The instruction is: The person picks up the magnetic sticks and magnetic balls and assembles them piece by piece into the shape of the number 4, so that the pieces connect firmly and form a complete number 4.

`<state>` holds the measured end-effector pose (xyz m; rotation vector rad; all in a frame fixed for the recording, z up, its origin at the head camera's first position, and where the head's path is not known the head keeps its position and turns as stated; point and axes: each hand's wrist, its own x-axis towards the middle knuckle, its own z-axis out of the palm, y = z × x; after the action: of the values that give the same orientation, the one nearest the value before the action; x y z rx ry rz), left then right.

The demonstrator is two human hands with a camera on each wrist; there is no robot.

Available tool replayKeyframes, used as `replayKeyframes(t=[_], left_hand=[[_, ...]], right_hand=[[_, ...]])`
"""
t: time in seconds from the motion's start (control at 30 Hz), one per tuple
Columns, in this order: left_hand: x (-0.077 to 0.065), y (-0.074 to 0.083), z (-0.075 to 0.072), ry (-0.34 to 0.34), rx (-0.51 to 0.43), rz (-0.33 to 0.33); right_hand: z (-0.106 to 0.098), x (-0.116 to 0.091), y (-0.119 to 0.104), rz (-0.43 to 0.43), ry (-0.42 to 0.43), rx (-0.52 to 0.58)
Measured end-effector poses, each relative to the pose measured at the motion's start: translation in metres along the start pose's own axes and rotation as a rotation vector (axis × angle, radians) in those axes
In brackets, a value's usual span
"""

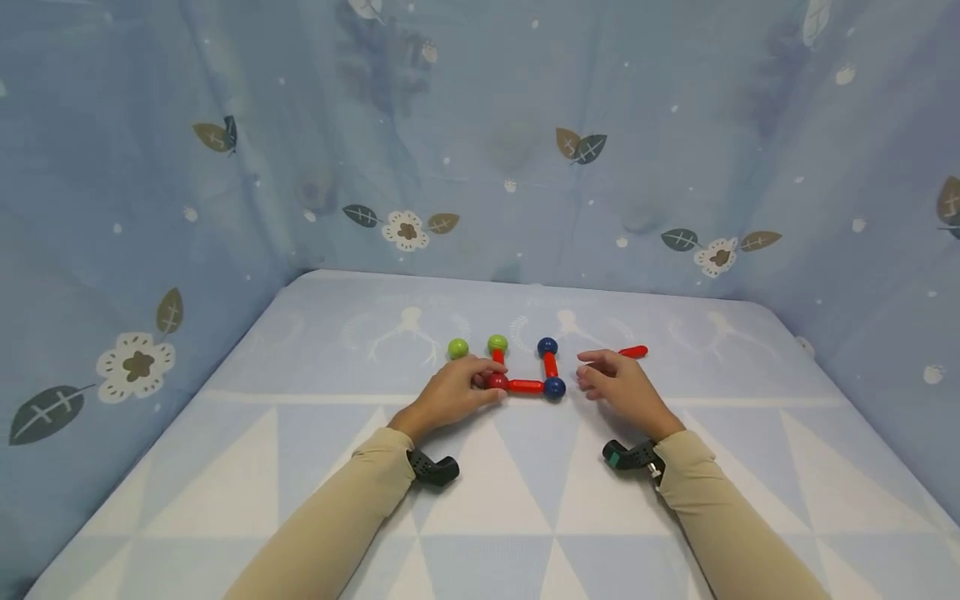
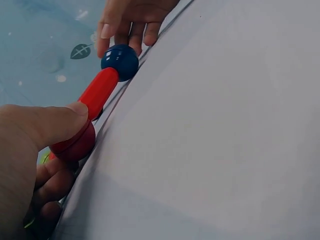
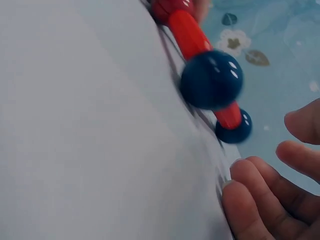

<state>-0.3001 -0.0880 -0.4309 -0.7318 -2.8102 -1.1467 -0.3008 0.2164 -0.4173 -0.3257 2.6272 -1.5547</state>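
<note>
A U-shaped assembly of balls and red rods lies on the table. My left hand [image 1: 447, 392] pinches its red ball [image 2: 80, 144] at the near left corner, thumb on top. From there a red rod [image 1: 526, 387] runs right to a blue ball [image 1: 554, 388]. Another red rod [image 1: 551, 365] leads back to a second blue ball [image 1: 547, 347]; on the left side a short red piece joins a green ball [image 1: 497, 342]. My right hand [image 1: 624, 390] hovers or rests just right of the near blue ball, fingers loosely bent, holding nothing visible.
A loose green ball [image 1: 458, 348] sits behind my left hand. One loose red rod [image 1: 634, 352] lies just beyond my right hand, partly hidden by it. The patterned table [image 1: 495, 517] meets a blue curtain [image 1: 495, 150] at the back and sides.
</note>
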Motion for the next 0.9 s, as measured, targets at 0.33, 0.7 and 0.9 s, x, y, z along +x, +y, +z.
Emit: replayKeyframes(t=[0.33, 0.7, 0.9], left_hand=[[0.002, 0.001, 0.000, 0.012, -0.003, -0.002], [0.002, 0.001, 0.004, 0.012, -0.034, -0.019], [0.000, -0.001, 0.000, 0.015, -0.060, -0.031]], right_hand=[[-0.048, -0.002, 0.018, 0.026, 0.163, 0.027], [-0.086, -0.007, 0.042, 0.144, 0.316, 0.057], [-0.082, -0.002, 0.049, 0.168, 0.296, 0.084]])
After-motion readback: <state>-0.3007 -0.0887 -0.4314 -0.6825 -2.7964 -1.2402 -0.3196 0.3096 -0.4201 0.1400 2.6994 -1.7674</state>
